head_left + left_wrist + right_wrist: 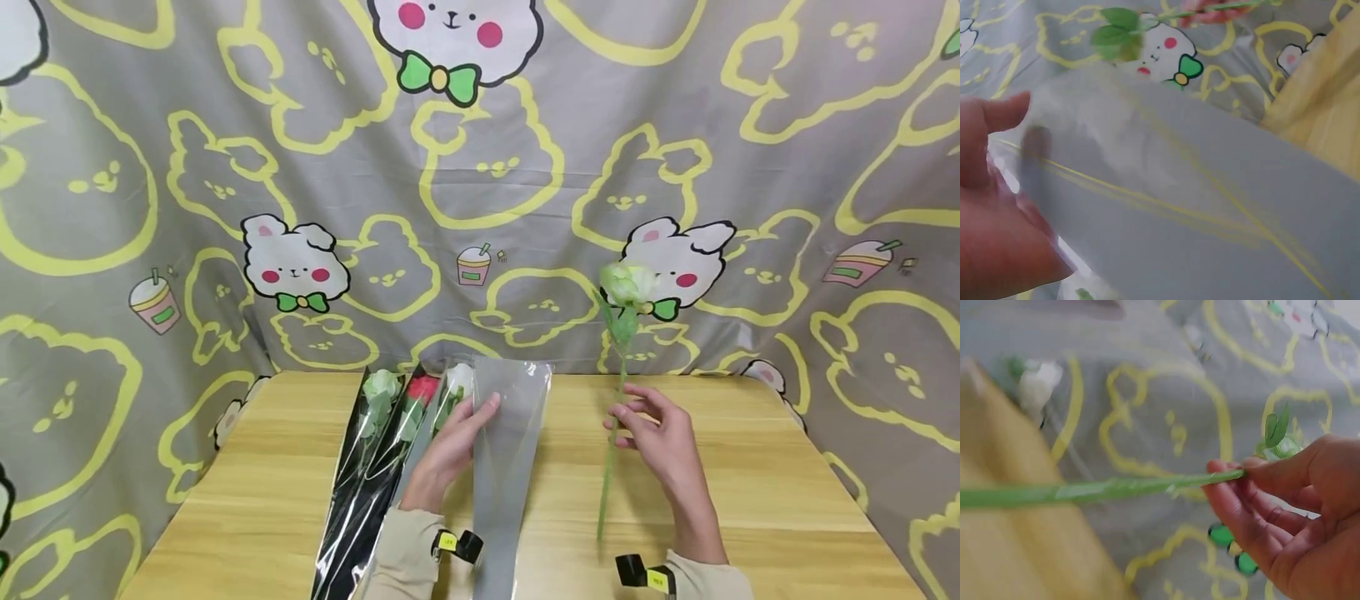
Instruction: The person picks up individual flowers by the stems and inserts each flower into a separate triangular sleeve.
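My right hand (663,437) pinches the green stem of a pale green-white flower (628,285) between thumb and fingers. The bloom is upright above the hand, and the bare stem (1110,489) hangs down past the fingers. My left hand (450,454) grips the left edge of a grey, see-through flower sleeve (510,442) near its top. In the left wrist view, the thumb lies on one side of the sleeve (1166,156) and a finger shows dimly through the film. The sleeve carries thin yellow lines. No flower shows inside it.
Left of the sleeve lie wrapped flowers: a pale green one (381,387), a red one (422,390) and a white one (459,377), partly behind my left hand. They lie on a wooden table (765,483). A patterned grey curtain (517,242) hangs behind the table.
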The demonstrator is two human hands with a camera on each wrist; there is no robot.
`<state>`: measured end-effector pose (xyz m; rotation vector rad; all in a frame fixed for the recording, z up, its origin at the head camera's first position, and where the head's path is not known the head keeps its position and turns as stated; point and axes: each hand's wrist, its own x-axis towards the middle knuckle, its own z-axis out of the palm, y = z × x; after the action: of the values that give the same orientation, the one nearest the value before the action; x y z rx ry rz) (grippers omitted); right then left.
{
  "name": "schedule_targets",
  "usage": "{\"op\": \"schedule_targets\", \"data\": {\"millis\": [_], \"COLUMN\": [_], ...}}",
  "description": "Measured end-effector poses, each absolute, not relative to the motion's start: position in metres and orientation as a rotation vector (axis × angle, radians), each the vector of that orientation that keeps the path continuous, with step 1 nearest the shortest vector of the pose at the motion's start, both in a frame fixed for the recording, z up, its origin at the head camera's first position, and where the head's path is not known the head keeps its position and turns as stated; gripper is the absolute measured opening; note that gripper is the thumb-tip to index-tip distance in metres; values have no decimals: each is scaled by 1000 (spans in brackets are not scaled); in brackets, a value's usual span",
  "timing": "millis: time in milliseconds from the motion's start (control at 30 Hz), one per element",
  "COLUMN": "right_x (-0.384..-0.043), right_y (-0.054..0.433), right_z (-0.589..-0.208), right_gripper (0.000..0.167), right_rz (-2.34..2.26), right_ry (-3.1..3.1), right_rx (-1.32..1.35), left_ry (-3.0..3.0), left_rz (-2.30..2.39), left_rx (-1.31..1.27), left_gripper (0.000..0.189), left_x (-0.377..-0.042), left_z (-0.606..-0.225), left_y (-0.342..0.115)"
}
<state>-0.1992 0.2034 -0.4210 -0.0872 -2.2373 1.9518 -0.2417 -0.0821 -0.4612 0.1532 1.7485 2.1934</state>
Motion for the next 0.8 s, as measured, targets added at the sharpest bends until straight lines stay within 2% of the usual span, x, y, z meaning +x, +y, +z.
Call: {"op": "schedule_targets", "data": {"millis": [167, 233, 367, 467, 600, 800], "right_x": [-207, -207, -204, -201, -198, -196], "right_y": [193, 191, 189, 186, 183, 180], "right_z": [-400, -393, -386, -385, -382, -378], "right_gripper": [35, 33, 29, 28, 31, 37], "right_rz": [2005, 2023, 2068, 2099, 2133, 2122], "right_ry": [-2062, -1963, -1768, -1643, -1383, -986], "right_rx": [55, 47, -14, -32, -15, 121], "left_ry": [1814, 1900, 1994, 1977, 1991, 2065], "left_rz": [2243, 2235, 2210, 2227, 2227, 2142], "left_rx": [241, 250, 220, 211, 237, 340], "left_gripper": [28, 22, 24, 9, 30, 29], "left_x": [-245, -246, -247, -247, -243, -242], "left_z": [-463, -464, -469, -471, -470, -467], "left_y": [-79, -78, -74, -73, -71, -65]}}
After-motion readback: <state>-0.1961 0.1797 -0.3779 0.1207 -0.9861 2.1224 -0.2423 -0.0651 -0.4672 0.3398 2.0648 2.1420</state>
